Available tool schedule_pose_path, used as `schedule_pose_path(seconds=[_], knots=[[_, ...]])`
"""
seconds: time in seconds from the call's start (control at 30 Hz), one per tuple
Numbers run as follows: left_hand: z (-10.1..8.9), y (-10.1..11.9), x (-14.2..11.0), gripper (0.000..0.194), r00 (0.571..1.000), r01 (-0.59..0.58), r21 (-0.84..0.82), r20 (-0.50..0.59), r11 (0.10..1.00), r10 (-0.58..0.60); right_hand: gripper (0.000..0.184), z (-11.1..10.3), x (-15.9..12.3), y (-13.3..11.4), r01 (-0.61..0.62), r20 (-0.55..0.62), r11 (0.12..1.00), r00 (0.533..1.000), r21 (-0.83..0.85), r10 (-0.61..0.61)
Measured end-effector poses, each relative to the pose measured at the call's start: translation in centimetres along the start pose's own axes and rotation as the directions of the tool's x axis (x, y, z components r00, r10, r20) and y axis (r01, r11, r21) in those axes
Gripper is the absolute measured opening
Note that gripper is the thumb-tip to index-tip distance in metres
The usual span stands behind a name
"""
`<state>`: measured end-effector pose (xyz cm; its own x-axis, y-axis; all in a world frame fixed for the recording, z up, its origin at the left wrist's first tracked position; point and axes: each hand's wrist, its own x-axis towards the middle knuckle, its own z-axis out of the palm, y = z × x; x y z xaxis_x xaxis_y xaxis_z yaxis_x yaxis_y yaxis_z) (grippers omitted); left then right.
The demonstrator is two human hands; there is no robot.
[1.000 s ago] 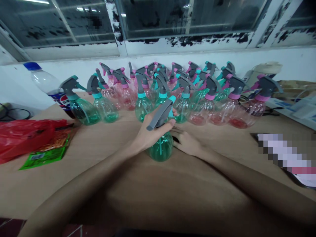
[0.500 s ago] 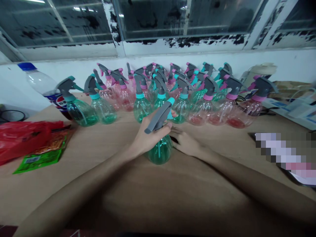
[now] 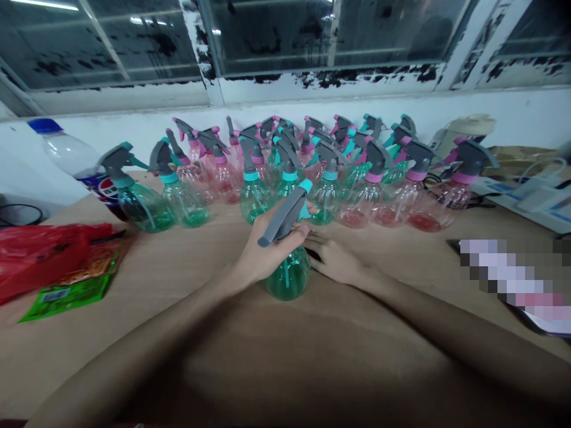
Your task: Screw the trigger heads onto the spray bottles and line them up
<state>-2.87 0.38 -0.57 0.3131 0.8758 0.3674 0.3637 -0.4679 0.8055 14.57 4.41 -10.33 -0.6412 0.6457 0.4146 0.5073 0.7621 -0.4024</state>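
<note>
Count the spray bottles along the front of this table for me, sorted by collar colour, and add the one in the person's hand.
Teal-collared spray bottles in the front row: 5
Pink-collared spray bottles in the front row: 3
Green spray bottle in the left hand: 1
Total: 9
The rows behind overlap too much to count.

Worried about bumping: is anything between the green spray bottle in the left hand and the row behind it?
Nothing visible: just tabletop separates the green spray bottle from the row of bottles beyond the left hand.
</note>
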Motion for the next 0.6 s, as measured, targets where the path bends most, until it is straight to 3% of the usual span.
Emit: schedule_pose_path(seconds=[0.27, 0.6], knots=[[-1.2, 0.3, -0.9, 0.023, 1.0, -0.026, -0.057, 0.012, 0.998, 0.026, 0.037, 0.2, 0.0, 0.1, -0.007, 0.005, 0.998, 1.0, -0.054, 0.007], [-3.2, -0.2, -3.4, 0.019, 0.995, 0.09, -0.075, -0.029, 0.993, -0.093, 0.038, -0.3, -1.4, -0.1, -0.019, 0.005, 0.992, 1.0, -0.126, 0.02]])
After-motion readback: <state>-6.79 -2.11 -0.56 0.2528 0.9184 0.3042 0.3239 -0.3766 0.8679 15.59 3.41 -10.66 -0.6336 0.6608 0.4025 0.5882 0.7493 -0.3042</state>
